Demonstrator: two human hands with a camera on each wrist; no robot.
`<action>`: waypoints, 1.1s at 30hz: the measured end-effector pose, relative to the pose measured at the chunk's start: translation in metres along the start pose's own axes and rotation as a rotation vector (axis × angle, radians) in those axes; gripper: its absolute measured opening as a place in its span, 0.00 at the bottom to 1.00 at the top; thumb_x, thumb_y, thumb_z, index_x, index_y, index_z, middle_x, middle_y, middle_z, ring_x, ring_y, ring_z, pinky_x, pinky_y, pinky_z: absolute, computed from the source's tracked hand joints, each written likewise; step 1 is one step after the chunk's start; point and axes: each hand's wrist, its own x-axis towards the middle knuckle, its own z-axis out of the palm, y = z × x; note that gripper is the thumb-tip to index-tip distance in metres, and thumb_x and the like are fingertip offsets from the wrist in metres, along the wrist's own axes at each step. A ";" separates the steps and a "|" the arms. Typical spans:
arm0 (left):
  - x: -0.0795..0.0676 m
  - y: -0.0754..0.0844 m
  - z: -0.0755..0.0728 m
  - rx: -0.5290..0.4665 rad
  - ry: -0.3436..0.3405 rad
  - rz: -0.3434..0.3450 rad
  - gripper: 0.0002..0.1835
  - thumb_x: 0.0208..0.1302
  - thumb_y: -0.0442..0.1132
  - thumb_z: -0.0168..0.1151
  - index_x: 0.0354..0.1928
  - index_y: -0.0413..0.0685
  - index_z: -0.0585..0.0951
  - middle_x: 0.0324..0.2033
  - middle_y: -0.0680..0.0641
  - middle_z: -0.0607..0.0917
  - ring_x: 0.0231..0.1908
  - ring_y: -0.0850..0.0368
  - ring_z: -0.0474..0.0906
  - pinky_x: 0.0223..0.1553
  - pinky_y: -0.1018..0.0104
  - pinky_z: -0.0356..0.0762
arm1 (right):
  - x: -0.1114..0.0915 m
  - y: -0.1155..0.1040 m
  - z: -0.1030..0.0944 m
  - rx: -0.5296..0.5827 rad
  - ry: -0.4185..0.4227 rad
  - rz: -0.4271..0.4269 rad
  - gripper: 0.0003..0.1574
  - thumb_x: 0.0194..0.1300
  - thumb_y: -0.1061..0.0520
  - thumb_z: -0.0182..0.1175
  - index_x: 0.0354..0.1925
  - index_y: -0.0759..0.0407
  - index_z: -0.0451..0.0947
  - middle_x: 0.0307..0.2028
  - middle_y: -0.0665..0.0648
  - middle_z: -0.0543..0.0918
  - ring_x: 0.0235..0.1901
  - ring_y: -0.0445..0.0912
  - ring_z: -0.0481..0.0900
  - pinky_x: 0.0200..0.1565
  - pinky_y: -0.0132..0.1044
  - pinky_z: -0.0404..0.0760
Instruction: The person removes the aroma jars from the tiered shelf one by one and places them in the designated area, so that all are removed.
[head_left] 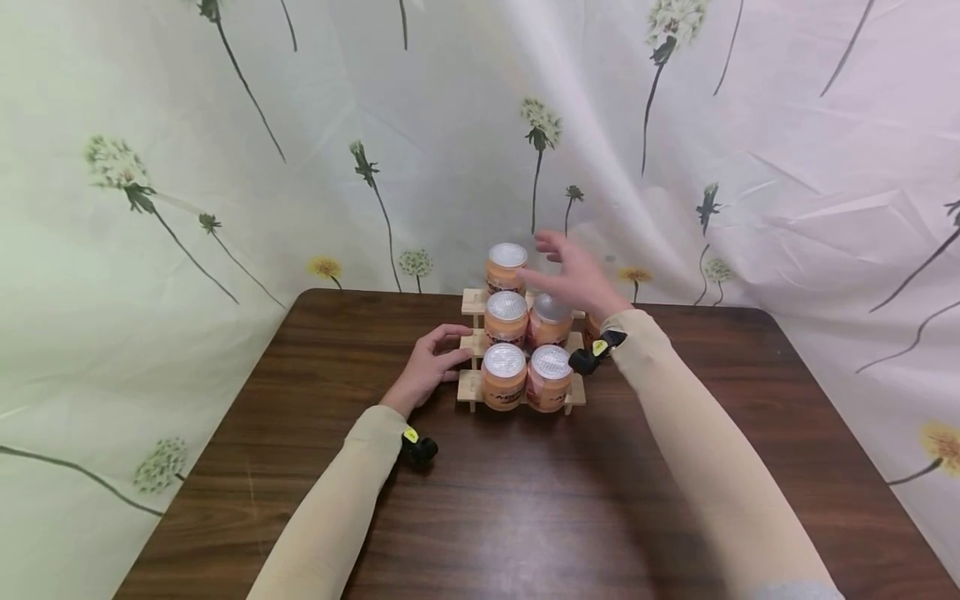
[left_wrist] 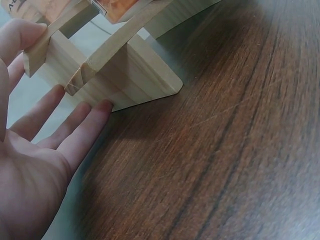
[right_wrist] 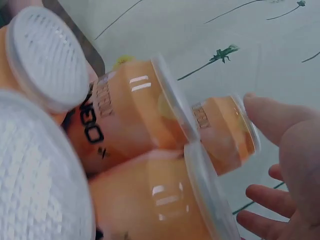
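A three-step wooden rack [head_left: 469, 387] holds plastic jars with orange labels and clear, ridged lids. Two jars, left [head_left: 503, 390] and right [head_left: 548, 392], sit on the front step, and two more on the middle step. One jar [head_left: 506, 275] stands at the left of the top step. My left hand [head_left: 427, 364] touches the rack's left side; in the left wrist view its fingers [left_wrist: 82, 132] lie fairly straight against the side panel [left_wrist: 150, 75]. Over the top step, my right hand [head_left: 576, 273] is spread and holds nothing, its thumb [right_wrist: 272, 117] near the top jar's lid.
Another orange jar [head_left: 592, 340] shows partly behind the right wrist, at the rack's right side. The rack stands toward the back of a dark wooden table [head_left: 480, 517]. A white cloth [head_left: 450, 125] printed with dandelions hangs behind the table.
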 end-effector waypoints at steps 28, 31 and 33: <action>-0.001 0.000 0.000 -0.006 -0.005 -0.009 0.22 0.73 0.40 0.69 0.65 0.47 0.78 0.68 0.38 0.73 0.58 0.47 0.79 0.45 0.56 0.87 | 0.020 -0.017 0.022 0.065 -0.042 -0.008 0.36 0.68 0.45 0.73 0.66 0.59 0.72 0.55 0.59 0.80 0.53 0.52 0.80 0.53 0.47 0.81; -0.001 0.000 0.000 -0.006 -0.005 -0.012 0.21 0.73 0.40 0.69 0.65 0.48 0.78 0.68 0.38 0.74 0.59 0.47 0.79 0.45 0.55 0.88 | 0.020 -0.018 0.022 0.066 -0.021 0.001 0.37 0.67 0.46 0.73 0.65 0.60 0.72 0.55 0.59 0.80 0.52 0.53 0.81 0.53 0.47 0.82; -0.001 0.001 0.000 -0.004 -0.005 -0.009 0.21 0.73 0.41 0.69 0.65 0.49 0.79 0.68 0.39 0.74 0.59 0.47 0.79 0.45 0.55 0.88 | 0.020 -0.018 0.022 0.058 -0.006 -0.004 0.36 0.67 0.46 0.74 0.64 0.61 0.72 0.54 0.60 0.80 0.52 0.53 0.81 0.52 0.47 0.82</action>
